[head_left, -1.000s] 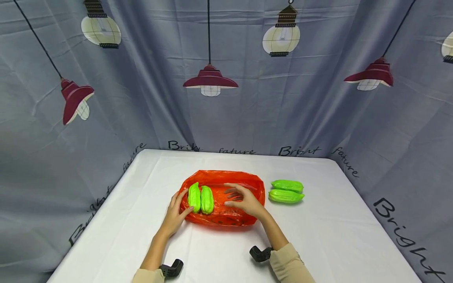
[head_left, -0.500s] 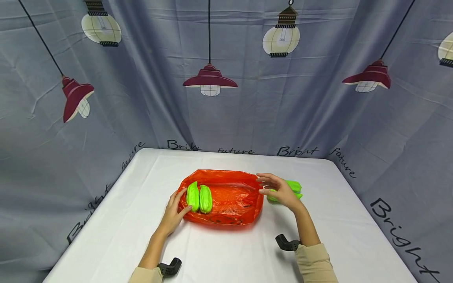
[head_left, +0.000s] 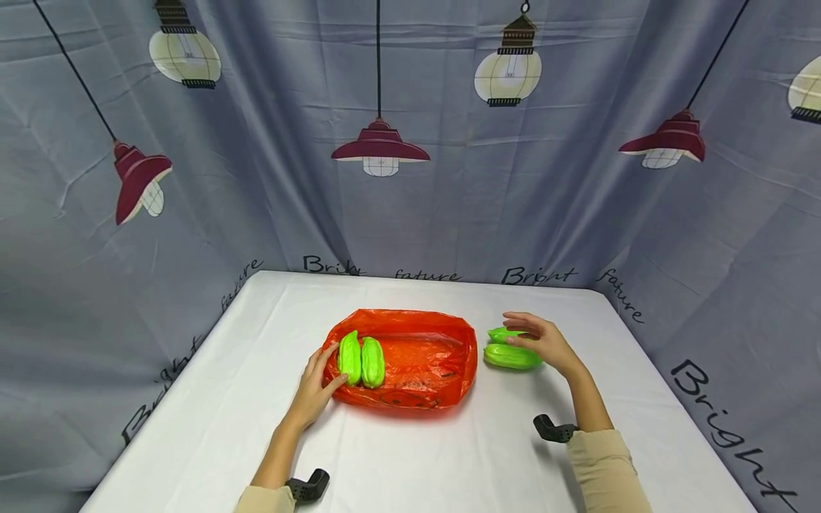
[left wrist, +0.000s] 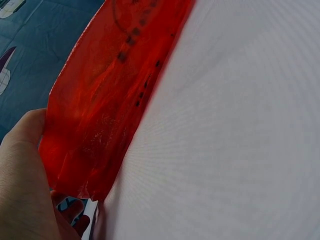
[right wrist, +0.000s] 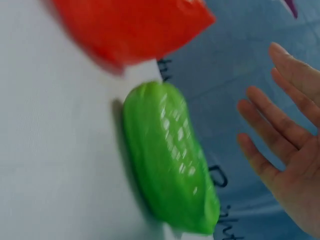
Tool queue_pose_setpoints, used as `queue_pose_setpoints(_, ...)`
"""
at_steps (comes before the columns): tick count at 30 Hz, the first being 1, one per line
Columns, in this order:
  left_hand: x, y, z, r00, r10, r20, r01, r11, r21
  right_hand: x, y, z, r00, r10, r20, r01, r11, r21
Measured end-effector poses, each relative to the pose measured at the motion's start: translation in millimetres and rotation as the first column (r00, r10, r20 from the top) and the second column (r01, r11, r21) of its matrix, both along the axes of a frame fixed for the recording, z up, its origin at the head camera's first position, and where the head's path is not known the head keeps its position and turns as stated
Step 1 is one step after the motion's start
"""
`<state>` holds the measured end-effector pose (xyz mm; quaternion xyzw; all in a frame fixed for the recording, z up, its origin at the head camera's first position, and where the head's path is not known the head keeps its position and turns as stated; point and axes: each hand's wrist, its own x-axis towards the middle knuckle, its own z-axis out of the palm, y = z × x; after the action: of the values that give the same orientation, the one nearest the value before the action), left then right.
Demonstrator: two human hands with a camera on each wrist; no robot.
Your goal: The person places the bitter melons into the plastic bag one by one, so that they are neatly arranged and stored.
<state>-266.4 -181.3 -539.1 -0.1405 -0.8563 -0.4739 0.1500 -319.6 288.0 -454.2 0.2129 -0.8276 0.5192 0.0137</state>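
Observation:
A red plastic bag [head_left: 423,360] lies spread wide on the table, its mouth facing up. Two bright green, ridged bitter melons [head_left: 373,362] sit side by side at its left end. My left hand [head_left: 312,390] grips the bag's left end; in the left wrist view the thumb [left wrist: 31,125] goes behind the red rim and the fingertips are partly hidden. Right of the bag lie two more bitter melons, a near one [head_left: 512,356] and a far one [head_left: 497,334] partly covered by my right hand [head_left: 545,345]. That hand hovers above them, fingers spread, holding nothing.
The white-covered table [head_left: 398,463] ends at the back against a grey-blue curtain [head_left: 410,214] printed with lamps and lettering. A black wrist camera mount [head_left: 310,486] sits on the left wrist, another mount [head_left: 554,429] on the right.
My right hand has moved out of the red bag, rightward across its rim, to above the two bitter melons on the table. My left hand has stayed at the bag's left end.

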Motion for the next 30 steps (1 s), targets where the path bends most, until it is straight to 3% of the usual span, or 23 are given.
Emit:
queue_pose_setpoints(16,0.6,-0.4,0.9,1.0,0.003,0.014,-0.003,1.0,-0.01,-5.2,16.9,-23.5,0.996,-0.079,-0.036,0.084,0.985,0.153)
queue_pose_setpoints(25,0.5,-1.2,0.4,1.0,0.001,0.006,-0.001,1.0,-0.012,15.6,3.1,-6.2,0.999,-0.008,-0.044,0.015,0.985,0.174)
queue_pose_setpoints(30,-0.9,-0.9,-1.4,1.0,-0.003,-0.007,0.003,1.0,-0.013,7.8,9.5,-22.3,0.999,-0.039,-0.021,0.042,0.982,0.187)
